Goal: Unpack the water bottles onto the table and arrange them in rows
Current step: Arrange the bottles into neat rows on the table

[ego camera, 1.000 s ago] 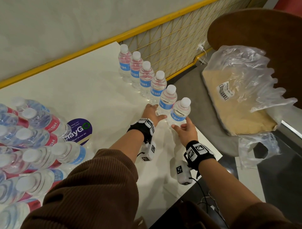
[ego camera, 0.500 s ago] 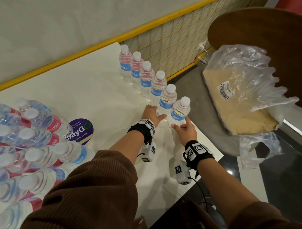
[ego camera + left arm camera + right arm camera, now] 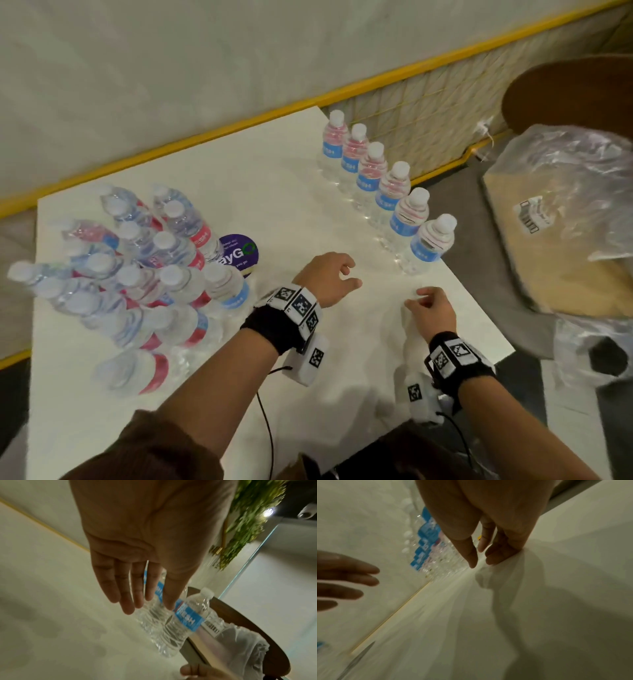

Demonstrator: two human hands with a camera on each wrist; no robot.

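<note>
Six upright water bottles (image 3: pixel 376 192) stand in a diagonal row along the right edge of the white tabletop (image 3: pixel 274 192), each close beside the next. A cluster of more bottles (image 3: pixel 137 274) sits at the left of the tabletop, beside a round purple sticker (image 3: pixel 239 255). The left hand (image 3: pixel 329 277) hovers over the tabletop near the closest bottle in the row, fingers relaxed and holding nothing. The right hand (image 3: pixel 431 311) is just beside it, fingers loosely curled and empty, with its fingertips (image 3: pixel 494 559) touching the tabletop. A clear plastic bag (image 3: pixel 561 219) lies on a seat to the right.
</note>
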